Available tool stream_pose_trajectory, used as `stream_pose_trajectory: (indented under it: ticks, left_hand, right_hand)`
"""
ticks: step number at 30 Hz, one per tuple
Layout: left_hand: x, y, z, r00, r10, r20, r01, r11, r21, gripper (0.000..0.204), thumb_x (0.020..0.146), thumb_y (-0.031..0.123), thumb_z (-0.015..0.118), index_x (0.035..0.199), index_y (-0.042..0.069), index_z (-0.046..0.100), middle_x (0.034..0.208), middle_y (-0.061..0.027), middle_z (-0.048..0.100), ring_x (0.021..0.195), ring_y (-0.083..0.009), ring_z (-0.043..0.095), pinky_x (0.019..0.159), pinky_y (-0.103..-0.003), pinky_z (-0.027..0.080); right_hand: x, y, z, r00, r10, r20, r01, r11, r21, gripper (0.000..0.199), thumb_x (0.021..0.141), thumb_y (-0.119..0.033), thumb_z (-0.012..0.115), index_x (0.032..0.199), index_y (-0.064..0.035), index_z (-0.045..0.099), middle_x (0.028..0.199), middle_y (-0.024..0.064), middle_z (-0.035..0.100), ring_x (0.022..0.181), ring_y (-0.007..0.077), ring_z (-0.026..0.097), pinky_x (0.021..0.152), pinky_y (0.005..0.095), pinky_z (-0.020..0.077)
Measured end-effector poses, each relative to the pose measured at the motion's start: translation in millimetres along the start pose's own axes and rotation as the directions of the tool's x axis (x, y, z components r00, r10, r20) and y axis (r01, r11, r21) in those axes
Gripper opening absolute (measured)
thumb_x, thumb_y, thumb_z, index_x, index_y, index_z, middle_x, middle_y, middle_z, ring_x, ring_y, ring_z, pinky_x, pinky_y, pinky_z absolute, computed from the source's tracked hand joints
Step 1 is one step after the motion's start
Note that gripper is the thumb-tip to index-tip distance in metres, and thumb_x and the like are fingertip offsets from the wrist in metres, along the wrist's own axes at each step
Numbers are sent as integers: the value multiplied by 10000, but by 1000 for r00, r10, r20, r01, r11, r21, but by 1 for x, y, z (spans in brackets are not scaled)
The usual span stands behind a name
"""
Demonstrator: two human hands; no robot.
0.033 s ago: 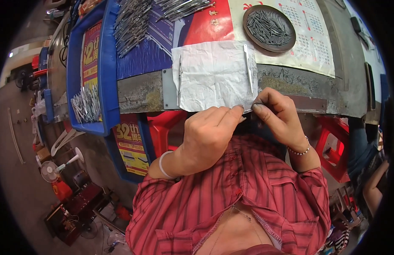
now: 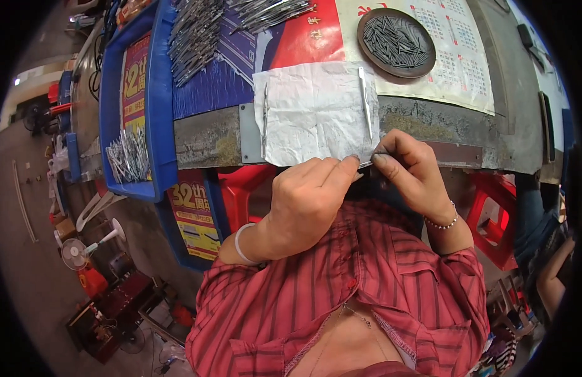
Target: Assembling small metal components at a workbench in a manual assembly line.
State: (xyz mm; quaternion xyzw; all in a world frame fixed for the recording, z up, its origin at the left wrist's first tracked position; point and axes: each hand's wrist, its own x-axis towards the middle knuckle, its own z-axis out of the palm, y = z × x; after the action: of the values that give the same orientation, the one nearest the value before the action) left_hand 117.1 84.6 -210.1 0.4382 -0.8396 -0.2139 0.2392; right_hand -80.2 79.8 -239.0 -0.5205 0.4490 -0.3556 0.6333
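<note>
Pinching hard, your left hand (image 2: 307, 204) and right hand (image 2: 411, 171) met fingertip to fingertip, both closed on a thin metal piece (image 2: 368, 162) at the table's (image 2: 206, 138) near edge, just below the white paper (image 2: 313, 110)

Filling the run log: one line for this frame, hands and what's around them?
left hand: pinching thin metal piece | right hand: pinching same piece | place: bench edge, by white paper | nearby: round dish of pins

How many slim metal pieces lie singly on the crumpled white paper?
2. One metal piece lies along the left edge of the white paper; the other metal piece lies near its right edge. Another may sit hidden between the left hand and right hand.
</note>
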Motion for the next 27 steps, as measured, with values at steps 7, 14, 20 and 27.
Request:
stream_pose_trajectory:
  ticks: [7,14,20,27]
  left_hand:
    - [20,5,5,999,36,30,-37,999,37,249,712,-1,714,946,-5,628,740,-125,627,633,-266,614,548,-345,481]
    - [43,9,8,991,120,52,-123,991,53,210,735,22,658,939,-3,610,707,-98,572,604,-244,582,531,-332,466]
    - [104,-14,-6,993,109,-49,-113,988,-102,187,772,-44,645,954,-5,624,814,-142,604,700,-265,606,601,-305,482]
    - [251,-103,2,952,249,-178,-244,969,49,149,817,52,615,949,-8,653,836,-137,626,715,-227,610,656,-299,475]
  right_hand:
    - [3,6,-16,1000,1,-14,1,994,111,142,915,-108,569,847,13,537,683,14,573,577,50,517,514,205,425]
    - [3,4,-33,998,15,-55,-5,983,183,107,915,-95,566,903,11,557,706,9,572,605,49,526,534,200,431]
    - [-11,21,-61,835,-243,-493,218,970,-109,131,878,-49,593,985,18,558,758,8,573,653,49,512,586,198,427]
    - [-15,42,-70,703,-582,-408,415,802,-430,131,805,-1,624,908,3,543,714,132,579,556,249,555,514,305,438]
